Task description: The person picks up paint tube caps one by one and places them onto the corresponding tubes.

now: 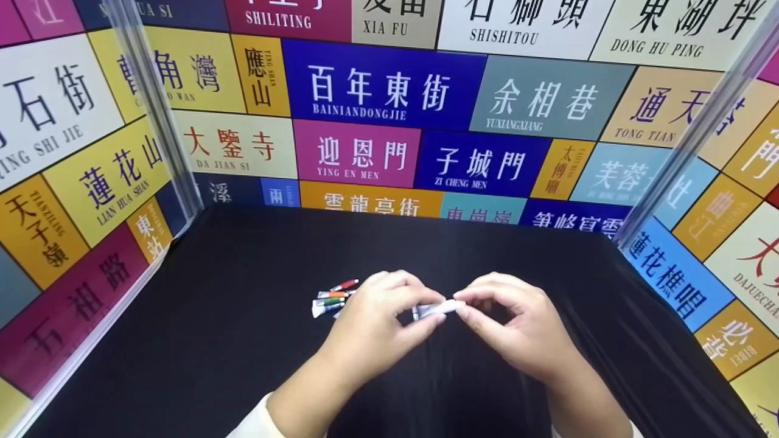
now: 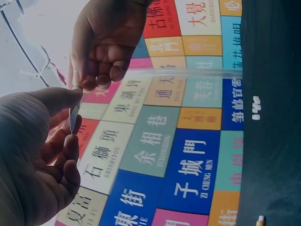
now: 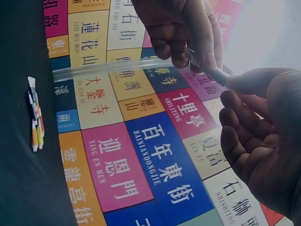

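Observation:
A small whitish paint tube (image 1: 427,311) lies between my two hands above the black cloth. My left hand (image 1: 378,319) pinches the body of the tube between thumb and fingers. At the other end, my right hand (image 1: 524,322) pinches the white tip, thumb against forefinger; the fingers partly hide it, so whether the cap turns cannot be told. Seen edge-on in the left wrist view, the tube (image 2: 75,115) looks thin and flat. The right wrist view shows the tube (image 3: 207,67) slanting from one hand to the other.
Several coloured paint tubes (image 1: 331,301) lie in a small pile beyond my left hand. Small white pieces (image 2: 256,108), too small to identify, lie on the black cloth (image 1: 255,353). Panels (image 1: 389,79) printed with place names enclose the back and sides of the table.

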### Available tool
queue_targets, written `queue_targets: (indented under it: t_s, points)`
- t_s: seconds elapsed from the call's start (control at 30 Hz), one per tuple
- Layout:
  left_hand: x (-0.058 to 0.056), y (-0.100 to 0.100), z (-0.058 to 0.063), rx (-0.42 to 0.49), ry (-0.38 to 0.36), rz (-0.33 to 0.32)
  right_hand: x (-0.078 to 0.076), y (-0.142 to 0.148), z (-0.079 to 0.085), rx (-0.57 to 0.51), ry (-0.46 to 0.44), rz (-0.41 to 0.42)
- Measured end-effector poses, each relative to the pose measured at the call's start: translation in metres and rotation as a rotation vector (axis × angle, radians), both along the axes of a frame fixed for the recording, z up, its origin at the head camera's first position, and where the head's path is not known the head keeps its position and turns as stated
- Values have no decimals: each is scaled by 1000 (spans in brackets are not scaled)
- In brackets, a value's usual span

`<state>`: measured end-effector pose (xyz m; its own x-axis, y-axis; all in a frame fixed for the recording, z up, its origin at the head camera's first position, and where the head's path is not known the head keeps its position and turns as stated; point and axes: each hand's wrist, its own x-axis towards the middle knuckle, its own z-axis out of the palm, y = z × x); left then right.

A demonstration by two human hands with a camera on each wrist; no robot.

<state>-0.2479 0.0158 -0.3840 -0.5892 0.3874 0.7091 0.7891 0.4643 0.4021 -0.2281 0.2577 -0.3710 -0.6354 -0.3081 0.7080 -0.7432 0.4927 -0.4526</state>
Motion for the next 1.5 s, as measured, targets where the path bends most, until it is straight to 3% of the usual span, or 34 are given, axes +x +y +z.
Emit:
queue_targets:
  t_s: [0.3,0.53,0.83,1.1,1.2,1.5]
  points:
    - [-15,0,-8,-42,-106,22,-12,3,-7,49,-85,-49]
    - [-26,3,-21,-78,-155,13,-24,5,-18,100,-240,-59]
    - [-47,1,-41,-154,-306,-14,-44,13,-36,141,-431,-77]
    - [-58,-2,-55,-266,-363,-52,-63,25,-52,176,-623,2]
    - [-59,0,-59,-311,-388,-56,-69,33,-55,104,-610,-17]
    - [-66,4,-81,-408,-383,-44,-92,62,-68,-247,-566,-258]
